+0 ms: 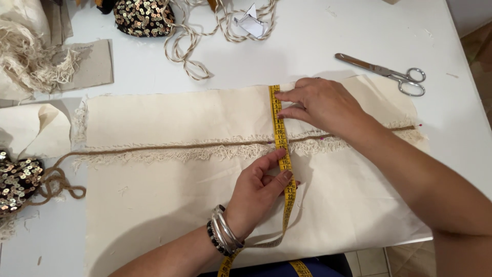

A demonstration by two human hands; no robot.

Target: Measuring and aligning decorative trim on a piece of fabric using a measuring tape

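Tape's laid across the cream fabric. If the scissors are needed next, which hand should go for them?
Right, probably. The scissors lie on the table's right side, just beyond the right hand, which pins the yellow tape measure at the top edge of the fabric. The left hand pinches the tape lower down, farther from them.

1 head camera looks steeply down, close over the table (328,36).

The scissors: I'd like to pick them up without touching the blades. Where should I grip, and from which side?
Grip the scissors by the finger loops, coming from the table's right edge: the loops point right, the closed blades point left, nothing lies around them.
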